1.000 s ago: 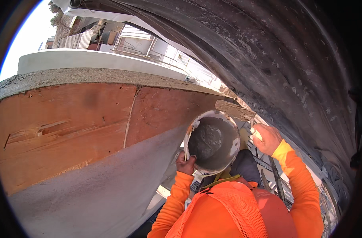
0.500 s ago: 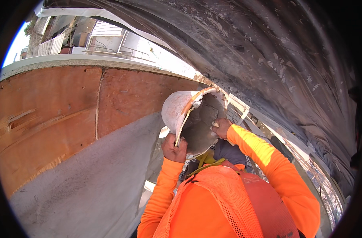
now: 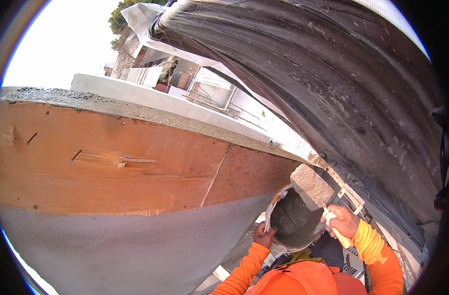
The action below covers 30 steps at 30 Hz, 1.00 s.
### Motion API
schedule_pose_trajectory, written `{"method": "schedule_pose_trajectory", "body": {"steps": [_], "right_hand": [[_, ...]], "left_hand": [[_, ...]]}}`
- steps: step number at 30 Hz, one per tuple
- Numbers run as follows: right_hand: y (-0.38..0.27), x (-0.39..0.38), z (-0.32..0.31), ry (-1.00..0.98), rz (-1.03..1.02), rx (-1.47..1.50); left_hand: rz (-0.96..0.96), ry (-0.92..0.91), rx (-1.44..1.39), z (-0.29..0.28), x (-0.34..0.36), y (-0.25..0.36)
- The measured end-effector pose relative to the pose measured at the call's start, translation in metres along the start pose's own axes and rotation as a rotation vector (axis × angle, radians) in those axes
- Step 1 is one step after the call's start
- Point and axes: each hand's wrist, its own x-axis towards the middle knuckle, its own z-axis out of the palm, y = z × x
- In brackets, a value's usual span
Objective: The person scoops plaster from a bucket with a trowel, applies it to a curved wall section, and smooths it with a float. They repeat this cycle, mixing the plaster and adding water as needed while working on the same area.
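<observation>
My left hand [image 3: 263, 236] grips the near-left rim of a whitish bucket [image 3: 291, 228] holding wet grey mortar. My right hand [image 3: 343, 222] is closed round the pale handle of a flat trowel [image 3: 310, 184]. The trowel's blade, coated in light grey mortar, is over the bucket's far-right side and hides part of its opening. Just beyond the bucket is an orange plywood board [image 3: 106, 167] with protruding nails and a vertical seam, fixed along the edge above a smooth grey surface [image 3: 111, 250].
A large dark, dirty plastic sheet [image 3: 342, 78] hangs along the upper right. A gritty concrete ledge [image 3: 155, 125] tops the board, with a white parapet [image 3: 136, 98] behind it. Railings, buildings and a tree are farther off. Metal framework shows below at the right.
The trowel, down inside the tipped bucket half a second ago, is now raised above it with mortar on the blade. The bucket sits more upright, and the whole view has swung.
</observation>
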Motion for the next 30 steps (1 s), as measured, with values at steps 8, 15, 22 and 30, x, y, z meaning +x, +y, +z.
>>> {"method": "schedule_pose_trajectory", "body": {"steps": [8, 15, 22, 30], "right_hand": [[-0.184, 0.022, 0.023, 0.023, -0.725, -0.338], [-0.378, 0.042, 0.104, 0.176, -1.457, 0.044], [-0.345, 0.026, 0.081, 0.013, -1.208, -0.957], [-0.080, 0.028, -0.025, 0.351, -0.747, -0.828]], "left_hand": [[-0.025, 0.055, 0.079, -0.035, -0.013, -0.047], [-0.086, 0.173, 0.060, -0.052, -0.031, -0.067], [0.018, 0.172, -0.006, -0.055, -0.043, -0.052], [-0.002, 0.088, 0.000, -0.028, -0.022, -0.027]]}}
